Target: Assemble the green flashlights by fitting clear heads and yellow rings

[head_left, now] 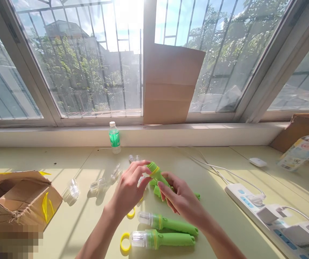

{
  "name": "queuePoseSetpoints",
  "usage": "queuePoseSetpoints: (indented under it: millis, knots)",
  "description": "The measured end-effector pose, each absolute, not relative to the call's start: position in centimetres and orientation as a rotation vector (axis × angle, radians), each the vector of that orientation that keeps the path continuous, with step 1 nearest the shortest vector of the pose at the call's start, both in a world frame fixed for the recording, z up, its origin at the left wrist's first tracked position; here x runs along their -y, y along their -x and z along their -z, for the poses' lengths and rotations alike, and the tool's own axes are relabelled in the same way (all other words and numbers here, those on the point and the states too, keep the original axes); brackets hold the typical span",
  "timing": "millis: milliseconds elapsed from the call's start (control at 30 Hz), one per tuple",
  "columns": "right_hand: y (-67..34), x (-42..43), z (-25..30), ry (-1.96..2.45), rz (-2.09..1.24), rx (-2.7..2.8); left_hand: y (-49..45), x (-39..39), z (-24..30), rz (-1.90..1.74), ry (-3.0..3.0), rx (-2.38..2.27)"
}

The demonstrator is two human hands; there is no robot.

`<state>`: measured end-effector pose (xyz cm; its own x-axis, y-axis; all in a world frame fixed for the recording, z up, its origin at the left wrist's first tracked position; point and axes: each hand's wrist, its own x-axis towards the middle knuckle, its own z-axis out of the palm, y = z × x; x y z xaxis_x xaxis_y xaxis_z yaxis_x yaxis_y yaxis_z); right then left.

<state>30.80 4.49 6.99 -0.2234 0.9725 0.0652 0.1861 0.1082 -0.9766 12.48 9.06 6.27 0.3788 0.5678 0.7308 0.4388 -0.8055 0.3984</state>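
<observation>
My right hand (178, 192) is closed around a green flashlight-shaped handle (158, 175), its threaded end tilted up to the left. A yellow ring sits round the neck below the thread. At that end, my left hand (131, 181) pinches the neck between thumb and fingers. More green handles (157, 191) lie under my hands, partly hidden. Nearer to me are two green handles with clear ribbed domes on them, a farther one (170, 223) and a nearer one (170, 240). Loose yellow rings lie left of them, one whole (125, 242) and one partly covered (131, 213).
Several clear domes (97, 185) lie left of my hands. An open cardboard box (36, 205) stands at the left, a green-labelled bottle (114, 137) by the sill. On the right are a power strip (240, 198) with plugs and cables, a white case (257, 162) and a carton (301, 153).
</observation>
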Motion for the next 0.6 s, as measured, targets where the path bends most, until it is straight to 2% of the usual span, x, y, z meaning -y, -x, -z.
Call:
queuePoseSetpoints:
  millis: [367, 600]
  knots:
    - [-31.05, -5.13, -6.77, 1.164, -1.138, 1.587, -12.71, -9.48, -5.74, -1.373, -2.503, -0.96]
    - [-30.99, -4.83, -6.65, 1.18, -1.262, 1.476, -12.72, -9.56, -5.64, -1.458, -2.439, -0.915]
